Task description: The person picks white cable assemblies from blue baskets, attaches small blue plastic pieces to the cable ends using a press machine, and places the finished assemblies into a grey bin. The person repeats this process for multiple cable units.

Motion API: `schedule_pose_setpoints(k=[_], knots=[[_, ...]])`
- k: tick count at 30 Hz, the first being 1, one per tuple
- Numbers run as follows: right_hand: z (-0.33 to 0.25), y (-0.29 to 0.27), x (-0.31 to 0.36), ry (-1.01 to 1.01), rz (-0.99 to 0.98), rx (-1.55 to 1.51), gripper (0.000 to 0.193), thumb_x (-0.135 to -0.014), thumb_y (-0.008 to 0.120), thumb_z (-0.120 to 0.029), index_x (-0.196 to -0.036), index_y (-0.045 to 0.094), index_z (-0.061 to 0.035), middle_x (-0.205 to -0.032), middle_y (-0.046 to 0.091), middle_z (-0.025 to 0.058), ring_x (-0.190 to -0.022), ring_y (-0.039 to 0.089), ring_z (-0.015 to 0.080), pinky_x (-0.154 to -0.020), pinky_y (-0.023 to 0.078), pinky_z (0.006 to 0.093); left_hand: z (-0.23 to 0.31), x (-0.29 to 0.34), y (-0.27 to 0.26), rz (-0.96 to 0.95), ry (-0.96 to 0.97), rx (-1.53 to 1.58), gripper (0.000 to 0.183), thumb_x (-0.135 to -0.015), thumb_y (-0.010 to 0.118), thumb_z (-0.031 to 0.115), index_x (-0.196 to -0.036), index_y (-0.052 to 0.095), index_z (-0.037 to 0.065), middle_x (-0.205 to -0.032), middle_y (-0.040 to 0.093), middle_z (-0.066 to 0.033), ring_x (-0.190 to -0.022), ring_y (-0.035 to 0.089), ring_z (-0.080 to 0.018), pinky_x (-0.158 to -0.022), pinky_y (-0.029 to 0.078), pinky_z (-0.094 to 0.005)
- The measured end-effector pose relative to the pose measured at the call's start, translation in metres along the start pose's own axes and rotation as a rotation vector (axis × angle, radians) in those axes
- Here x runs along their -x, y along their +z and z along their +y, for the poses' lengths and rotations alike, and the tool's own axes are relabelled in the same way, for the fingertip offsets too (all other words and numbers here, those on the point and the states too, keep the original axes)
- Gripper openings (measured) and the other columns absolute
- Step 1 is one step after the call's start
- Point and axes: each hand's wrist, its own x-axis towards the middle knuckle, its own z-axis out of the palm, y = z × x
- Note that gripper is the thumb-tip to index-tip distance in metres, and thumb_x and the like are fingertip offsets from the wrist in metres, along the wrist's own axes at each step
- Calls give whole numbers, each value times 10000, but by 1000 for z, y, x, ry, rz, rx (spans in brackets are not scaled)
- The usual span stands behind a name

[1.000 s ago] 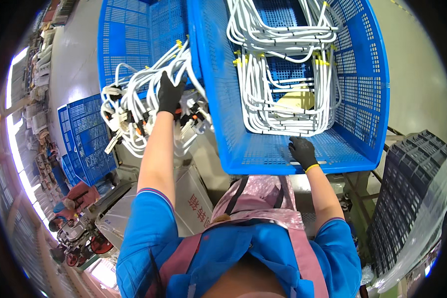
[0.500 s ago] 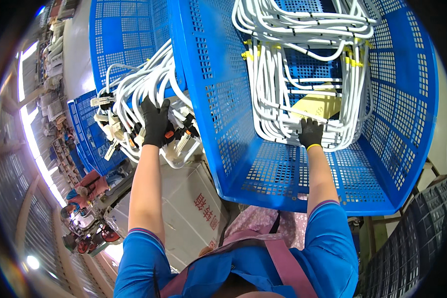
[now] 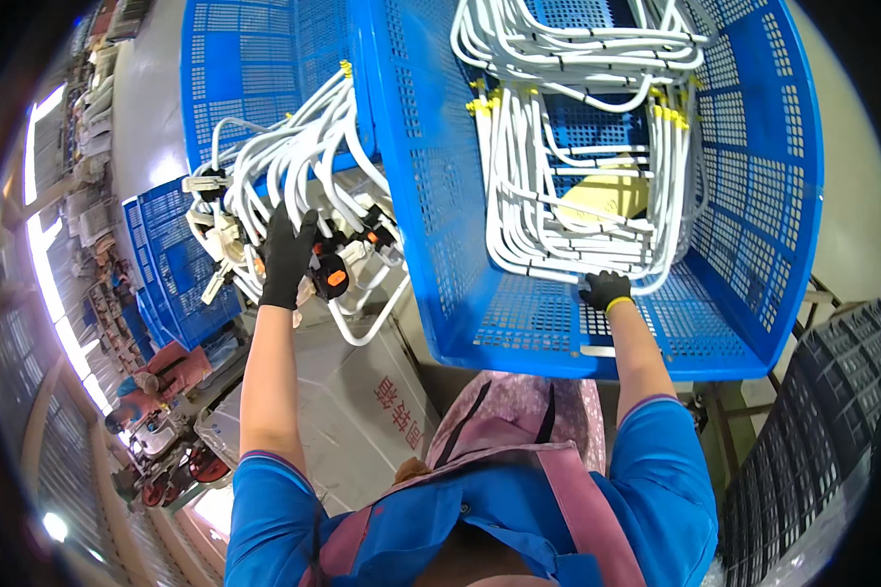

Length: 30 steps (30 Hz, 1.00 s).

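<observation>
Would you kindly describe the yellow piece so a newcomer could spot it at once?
Find the large blue basket right of centre. Inside, beyond the gloved right hand, lie bent white tubes. The yellow piece sits among them, broad and flat-looking, unlike those slender tubes.

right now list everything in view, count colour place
right basket: one, blue, centre right
left basket: one, blue, upper left
basket tubes: two stacks, white, right basket
card: one, yellow, among tubes
left tubes: many, white, centre left
bands: several, yellow, on tubes
side crates: count unclear, blue, left
box: one, grey, lower left
crate stack: one, black, lower right
person: one, pink clothing, left
apron: one, pink, lower centre
left hand: one, black-gloved, at left tubes
right hand: one, black-gloved, at basket tubes
</observation>
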Motion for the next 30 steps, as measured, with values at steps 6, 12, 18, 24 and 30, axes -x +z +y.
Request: schedule_pose_setpoints(k=[6, 12, 18, 24, 30], knots=[[14, -10, -34, -3, 371, -154, 361, -855, 540, -441, -989, 623, -116, -941, 639, 152, -844, 636, 351, -731, 517, 466, 113, 23, 83, -34, -50, 177, 816, -806, 707, 289, -1374, 268, -99, -1394, 347, -289, -1302, 343, -390, -1085, 267, -416], [42, -39, -113, -73, 603, -129, 315, -901, 500, -351, -977, 633, -76, -887, 658, 145, -779, 635, 335, -704, 507, 449, 137, 33, 118, -20, -258, 459, 902, -812, 677, 307, -1384, 142, -140, -1370, 317, -339, -1276, 335, -441, -1070, 260, -447], [76, -19, -225, 81, 1, -260, 523, -920, 353, -474, -1005, 676, -71, -1073, 639, 198, -1013, 603, 368, -891, 457, 452, 136, 29, 116, -65, -490, 331, 735, -781, 614, 174, -1374, 246, -58, -1269, 409, -244, -1142, 456, -326, -969, 374, -427], [79, 60, -301, 147, -387, -266, 615, -917, 322, -549, -1253, 561, -92, -1344, 482, 165, -1286, 411, 321, -1064, 308, 393, 136, 32, 116, -41, -425, 121, 755, -781, 645, 202, -1357, 246, -79, -1231, 427, -230, -1096, 473, -313, -936, 387, -430], [66, 94, -309, -78, -448, -191, 554, -904, 330, -511, -1279, 537, -160, -1343, 503, 108, -1244, 462, 309, -1033, 343, 354, 137, 36, 115, -37, -480, 158, 763, -765, 650, 177, -1356, 242, -81, -1210, 445, -226, -1063, 496, -290, -910, 409, -414]])
